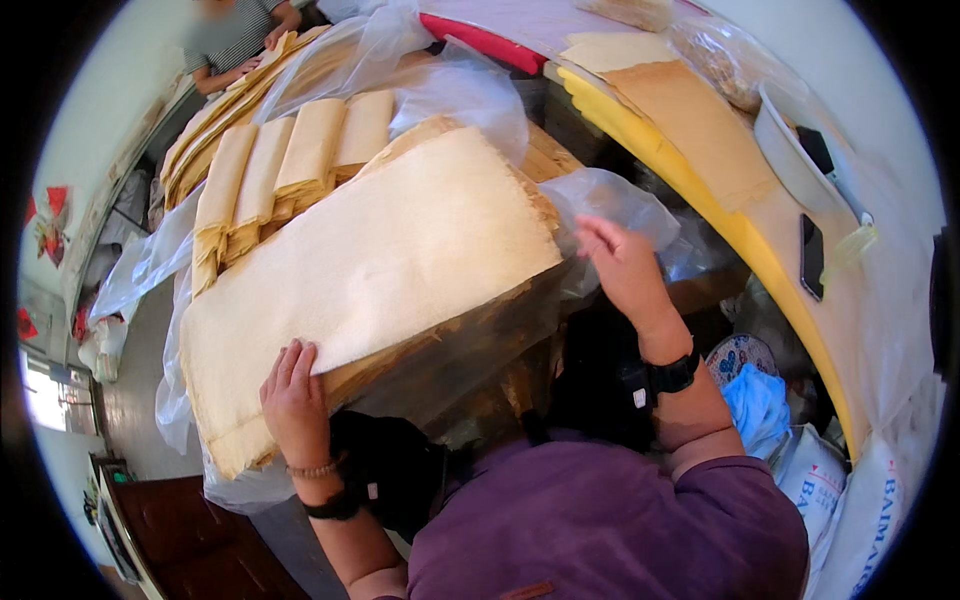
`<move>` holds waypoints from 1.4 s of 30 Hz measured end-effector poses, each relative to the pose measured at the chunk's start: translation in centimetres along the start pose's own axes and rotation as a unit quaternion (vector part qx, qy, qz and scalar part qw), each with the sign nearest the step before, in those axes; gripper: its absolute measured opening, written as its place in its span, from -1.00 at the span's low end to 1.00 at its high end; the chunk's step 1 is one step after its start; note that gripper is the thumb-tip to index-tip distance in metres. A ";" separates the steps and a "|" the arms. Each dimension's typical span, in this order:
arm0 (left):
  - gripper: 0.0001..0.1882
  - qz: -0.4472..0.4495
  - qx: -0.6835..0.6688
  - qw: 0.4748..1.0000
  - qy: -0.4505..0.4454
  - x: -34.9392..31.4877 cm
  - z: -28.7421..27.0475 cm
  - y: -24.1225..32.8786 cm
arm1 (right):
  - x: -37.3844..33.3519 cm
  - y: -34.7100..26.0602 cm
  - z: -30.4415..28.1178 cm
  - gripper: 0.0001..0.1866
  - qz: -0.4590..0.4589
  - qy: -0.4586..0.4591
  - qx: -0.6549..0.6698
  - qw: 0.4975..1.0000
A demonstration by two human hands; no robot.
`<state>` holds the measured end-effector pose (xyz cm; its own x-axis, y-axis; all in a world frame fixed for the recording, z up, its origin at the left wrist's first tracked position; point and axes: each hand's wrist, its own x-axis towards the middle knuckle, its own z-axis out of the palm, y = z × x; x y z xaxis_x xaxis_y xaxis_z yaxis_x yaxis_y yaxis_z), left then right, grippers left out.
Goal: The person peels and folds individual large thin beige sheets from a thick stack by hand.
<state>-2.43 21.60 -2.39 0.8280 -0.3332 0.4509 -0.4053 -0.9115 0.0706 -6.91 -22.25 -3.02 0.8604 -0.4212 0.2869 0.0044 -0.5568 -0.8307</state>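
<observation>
A large stack of thin cream-coloured sheets (370,260) with ragged edges lies in front of me, slightly tilted across the view. My left hand (294,395) rests on the stack's near edge, toward its left end, fingers stretched out over the top sheet. Off the stack's right end, my right hand (622,268) is raised beside clear plastic film (625,205); its fingers look apart and a little blurred, and I see nothing held in them. Folded bundles of similar sheets (310,150) lie in a row beyond the stack.
Another person (235,50) handles more sheets at the far left. To the right runs a yellow-edged table (700,180) with a loose sheet, a white basin (795,145) and a phone (811,257). White sacks (810,480) and a blue cloth (755,405) sit below it.
</observation>
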 end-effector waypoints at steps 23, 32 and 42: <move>-0.85 0.166 -0.298 0.940 0.017 9.7 6.0 19.8 | -1.4 -0.2 2.3 -0.58 0.233 -0.190 0.446 0.843; -0.91 0.120 -0.380 0.914 -0.074 10.7 6.4 18.3 | -1.4 -0.2 3.0 -0.60 0.232 -0.188 0.474 0.828; -0.96 0.104 -0.415 0.900 -0.088 10.7 7.4 17.9 | -1.0 -0.3 4.3 -0.62 0.203 -0.169 0.461 0.847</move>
<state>2.00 -0.07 -2.92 0.7195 -0.5761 0.3879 -0.6478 -0.3555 0.6737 -5.55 -18.62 -5.11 0.9824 -0.1281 -0.1359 -0.0651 0.4474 -0.8920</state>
